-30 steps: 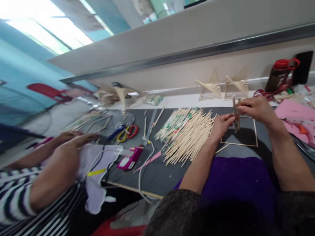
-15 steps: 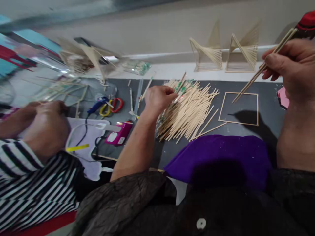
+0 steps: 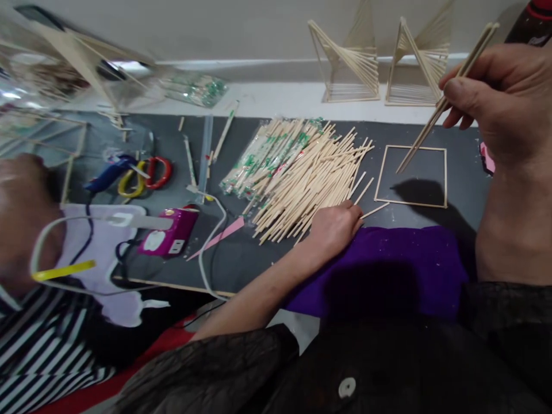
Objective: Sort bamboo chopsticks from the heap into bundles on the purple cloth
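My right hand [image 3: 509,98] is raised at the right, its fingers closed round a few thin wooden sticks [image 3: 444,103] that slant down over a square stick frame [image 3: 445,178] lying flat. At the lower right edge of a pile of loose sticks [image 3: 319,178], my left hand [image 3: 336,227] rests with its fingertips together near two or three separate sticks; what they pinch is hidden. Wrapped sticks in clear and green plastic [image 3: 267,149] lie against the pile's left side. A purple cloth [image 3: 401,247] lies in front of me.
Two twisted stick models [image 3: 345,63] stand at the back. Leftward lie red and yellow scissors [image 3: 158,172], a blue glue gun [image 3: 110,175], a magenta box [image 3: 169,231] and a white cable [image 3: 202,253]. Another person's hand [image 3: 21,213] is at far left.
My left hand has moved from the wrapped sticks at the pile's upper left to its lower right edge. The view has shifted right. My right hand still holds its sticks.
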Demonstrator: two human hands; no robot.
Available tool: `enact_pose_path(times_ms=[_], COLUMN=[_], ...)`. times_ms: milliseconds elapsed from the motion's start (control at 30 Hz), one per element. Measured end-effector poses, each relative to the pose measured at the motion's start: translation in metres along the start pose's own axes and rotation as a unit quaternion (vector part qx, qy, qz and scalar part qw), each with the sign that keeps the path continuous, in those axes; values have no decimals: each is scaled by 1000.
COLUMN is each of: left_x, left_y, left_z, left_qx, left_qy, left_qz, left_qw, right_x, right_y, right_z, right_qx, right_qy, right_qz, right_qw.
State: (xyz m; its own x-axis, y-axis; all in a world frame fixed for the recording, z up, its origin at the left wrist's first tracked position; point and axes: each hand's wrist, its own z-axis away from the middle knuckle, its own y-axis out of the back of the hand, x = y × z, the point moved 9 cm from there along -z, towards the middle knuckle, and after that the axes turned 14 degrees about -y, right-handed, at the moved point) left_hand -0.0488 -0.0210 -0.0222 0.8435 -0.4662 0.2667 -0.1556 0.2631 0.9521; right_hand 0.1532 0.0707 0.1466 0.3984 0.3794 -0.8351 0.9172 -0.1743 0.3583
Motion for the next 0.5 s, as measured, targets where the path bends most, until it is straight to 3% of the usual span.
enact_pose_path(times_ms=[100, 167, 200, 267, 367, 433, 500], left_x=[-12, -25, -32, -44, -43, -33, -23], left_y=[4, 21, 31, 49, 66, 72, 76], left_z=[-2, -3, -4, -6, -19, -36, -54], left_qx=[41, 106, 145, 219, 267, 272, 271], left_qy=[6, 19, 32, 63, 68, 50, 29], left_qz=[65, 164, 233, 385, 538, 574, 572], left_qw=[997, 981, 961, 894, 797, 771, 773], right_x=[-2, -3, -2, 2, 12, 19, 23], right_y=[-2, -2, -2, -5, -21, -32, -38], right_z=[1, 1, 1, 1, 1, 3, 3], right_qx=[-16, -17, -20, -40, -105, -131, -134], right_qy=[13, 9, 0, -31, -102, -139, -148], right_qz=[-10, -34, -54, -111, -176, -174, -147], right_qw=[1000, 999, 998, 993, 973, 966, 969])
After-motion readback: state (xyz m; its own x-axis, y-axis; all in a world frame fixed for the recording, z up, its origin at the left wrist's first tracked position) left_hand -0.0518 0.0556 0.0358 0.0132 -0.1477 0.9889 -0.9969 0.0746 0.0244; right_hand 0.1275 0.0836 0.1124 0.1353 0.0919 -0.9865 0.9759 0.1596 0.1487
